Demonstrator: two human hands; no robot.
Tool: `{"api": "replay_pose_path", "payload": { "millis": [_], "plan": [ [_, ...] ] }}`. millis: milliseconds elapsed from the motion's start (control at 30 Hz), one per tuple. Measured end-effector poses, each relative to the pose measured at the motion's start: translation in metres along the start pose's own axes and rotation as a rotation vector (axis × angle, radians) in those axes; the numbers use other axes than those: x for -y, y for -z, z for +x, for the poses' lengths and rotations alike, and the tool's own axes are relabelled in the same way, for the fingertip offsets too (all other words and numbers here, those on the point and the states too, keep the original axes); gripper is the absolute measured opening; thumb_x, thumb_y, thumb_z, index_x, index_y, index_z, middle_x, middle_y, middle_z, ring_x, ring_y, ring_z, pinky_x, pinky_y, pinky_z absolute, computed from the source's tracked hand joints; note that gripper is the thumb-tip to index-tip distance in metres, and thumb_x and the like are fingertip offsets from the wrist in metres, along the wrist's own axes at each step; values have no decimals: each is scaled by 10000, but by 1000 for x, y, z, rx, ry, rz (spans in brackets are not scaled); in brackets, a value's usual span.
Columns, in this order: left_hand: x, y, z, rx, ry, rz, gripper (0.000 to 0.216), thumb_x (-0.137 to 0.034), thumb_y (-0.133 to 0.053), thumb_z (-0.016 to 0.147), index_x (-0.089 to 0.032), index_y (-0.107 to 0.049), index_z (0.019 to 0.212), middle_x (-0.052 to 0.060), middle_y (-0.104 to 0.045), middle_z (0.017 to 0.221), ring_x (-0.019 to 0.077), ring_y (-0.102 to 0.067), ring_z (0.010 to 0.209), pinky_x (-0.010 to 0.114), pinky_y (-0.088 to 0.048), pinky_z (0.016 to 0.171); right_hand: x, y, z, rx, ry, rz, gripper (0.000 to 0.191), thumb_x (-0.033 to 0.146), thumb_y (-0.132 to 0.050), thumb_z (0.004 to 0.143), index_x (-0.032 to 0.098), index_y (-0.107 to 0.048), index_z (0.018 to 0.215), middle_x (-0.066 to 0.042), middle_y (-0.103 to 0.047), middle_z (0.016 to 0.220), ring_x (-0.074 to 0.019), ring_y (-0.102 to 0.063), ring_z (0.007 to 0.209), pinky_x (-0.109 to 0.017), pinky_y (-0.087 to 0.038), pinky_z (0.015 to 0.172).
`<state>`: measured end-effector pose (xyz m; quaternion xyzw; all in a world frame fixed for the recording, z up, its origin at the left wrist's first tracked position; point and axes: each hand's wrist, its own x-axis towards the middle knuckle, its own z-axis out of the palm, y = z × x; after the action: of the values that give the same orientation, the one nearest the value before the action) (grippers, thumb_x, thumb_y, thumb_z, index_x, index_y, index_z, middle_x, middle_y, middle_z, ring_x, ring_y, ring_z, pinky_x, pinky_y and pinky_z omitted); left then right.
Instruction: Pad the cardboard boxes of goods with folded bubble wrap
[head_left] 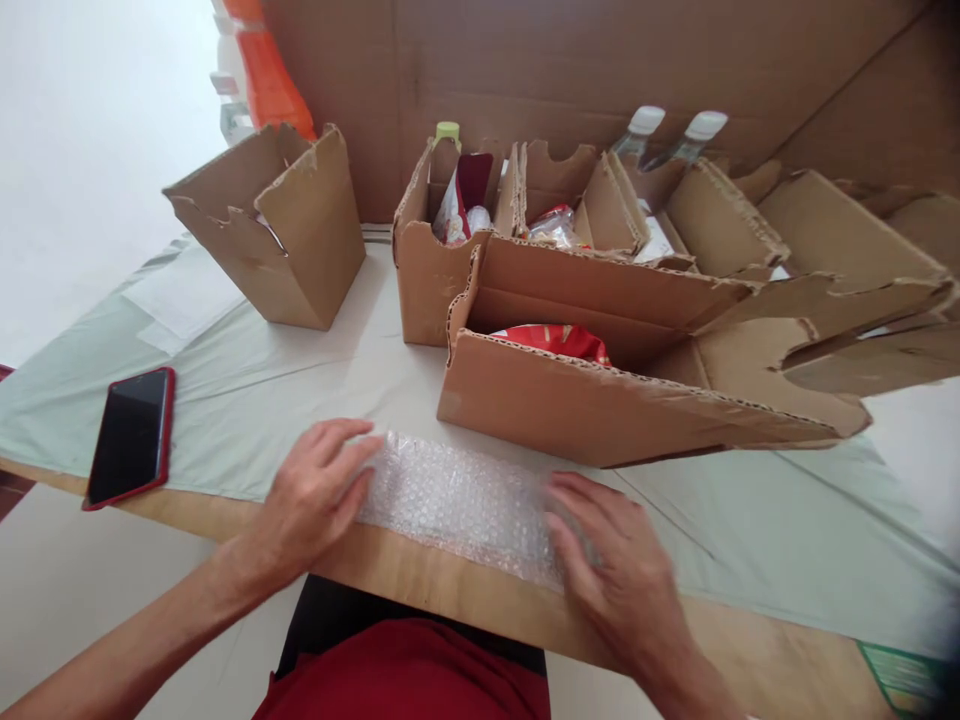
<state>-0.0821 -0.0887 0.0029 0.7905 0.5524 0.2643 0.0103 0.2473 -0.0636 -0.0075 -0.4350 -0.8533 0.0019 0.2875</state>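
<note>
The work surface is a wooden table [757, 660] covered for the most part by a pale green sheet [247, 390]; the near wooden edge is bare. Behind the table stands a large brown cardboard panel [600, 60], and a white wall lies to the left.

A strip of bubble wrap [461, 495] lies flat at the near edge of the table, between both hands. The left hand [315, 495] rests palm-down on its left end, fingers spread and flat, nothing grasped. The right hand [619, 575] presses palm-down on its right end, likewise unclenched.

Containers:
- A long open cardboard box [600, 400] sits just beyond the bubble wrap; a red packet [559, 340] shows inside it.
- A divided cardboard box [431, 270] stands behind it, holding a green-capped bottle [448, 132] and snack packets [461, 205] in separate compartments.
- Two clear white-capped bottles [675, 135] stand further right, behind loose cardboard pieces.
- An open cardboard box [292, 240] stands apart at left; its contents are not visible.
- An orange bottle [270, 80] stands behind it.

A smartphone in a red case [131, 435] lies face-up at the left edge.
</note>
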Motion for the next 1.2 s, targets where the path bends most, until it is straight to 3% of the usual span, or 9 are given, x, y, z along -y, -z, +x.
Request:
{"api": "replay_pose_path", "payload": {
  "millis": [133, 267, 400, 533, 700, 833, 967, 1067, 1200],
  "plan": [
    [-15, -19, 1, 167, -90, 23, 299, -95, -504, 965, -175, -626, 1226, 143, -622, 1360, 316, -547, 1272, 500, -492, 1044, 50, -32, 33, 181, 133, 83, 295, 133, -518, 968, 165, -642, 1234, -155, -648, 1368, -302, -622, 1201, -448, -513, 930],
    [-2, -27, 2, 280, -57, 8, 292, -168, -547, 955, -195, -628, 1235, 130, -646, 1326, 306, -595, 1191, 499, -510, 979, 50, -48, 29, 328, 168, 61, 339, 193, -550, 975, 144, -631, 1300, -158, -613, 1436, -316, -577, 1298, -475, -503, 993],
    [7, -23, 4, 331, -43, -26, 305, -175, -584, 921, -208, -644, 1218, 121, -649, 1325, 313, -596, 1186, 508, -508, 965, 9, -27, -6, 245, 140, 3, 323, 244, -460, 1034, 146, -627, 1293, -148, -639, 1403, -297, -600, 1273, -467, -490, 975],
    [5, -20, 7, 314, -42, -83, 291, -171, -590, 906, -207, -668, 1184, 121, -661, 1288, 301, -612, 1141, 501, -521, 962, -22, -1, -18, 122, 38, -83, 269, 251, -445, 1047, 157, -659, 1182, -115, -742, 1163, -262, -686, 1040, -411, -495, 851],
    [13, -18, 11, 78, 62, -55, 313, -151, -530, 935, -208, -649, 1219, 132, -628, 1327, 290, -595, 1197, 476, -522, 1006, -27, -10, -2, 116, -22, -244, 320, 310, -429, 1042, 161, -681, 1171, -128, -745, 1074, -294, -671, 927, -427, -495, 781],
    [27, -19, 20, 133, 204, -8, 356, -225, -580, 885, -137, -660, 1220, 199, -609, 1348, 380, -541, 1257, 598, -474, 1049, -24, -27, 6, 113, -34, -284, 311, 317, -442, 1027, 151, -700, 1082, -146, -728, 1043, -309, -661, 931, -425, -489, 755],
    [31, -22, 25, 186, 233, -64, 168, -217, -589, 828, -164, -698, 944, 184, -621, 1351, 380, -526, 1306, 571, -464, 1073, -22, -25, 2, 68, -62, -135, 285, 316, -451, 1023, 203, -651, 855, -106, -735, 1007, -270, -680, 896, -402, -485, 745],
    [23, -14, 22, 195, 257, -111, 100, -208, -543, 844, -202, -642, 837, 113, -699, 1192, 279, -647, 1115, 431, -547, 939, -16, -15, 1, 42, -73, -63, 242, 307, -463, 1029, 221, -619, 865, -50, -745, 877, -217, -673, 743, -358, -480, 691],
    [11, 8, 3, 191, 399, -224, 220, -269, -507, 900, -214, -647, 1061, -43, -615, 683, 138, -586, 599, 244, -482, 583, 7, 3, 14, -57, 7, -31, 105, 210, -513, 1022, 219, -617, 1019, -27, -738, 832, -194, -645, 693, -323, -480, 685]
  ]
}}
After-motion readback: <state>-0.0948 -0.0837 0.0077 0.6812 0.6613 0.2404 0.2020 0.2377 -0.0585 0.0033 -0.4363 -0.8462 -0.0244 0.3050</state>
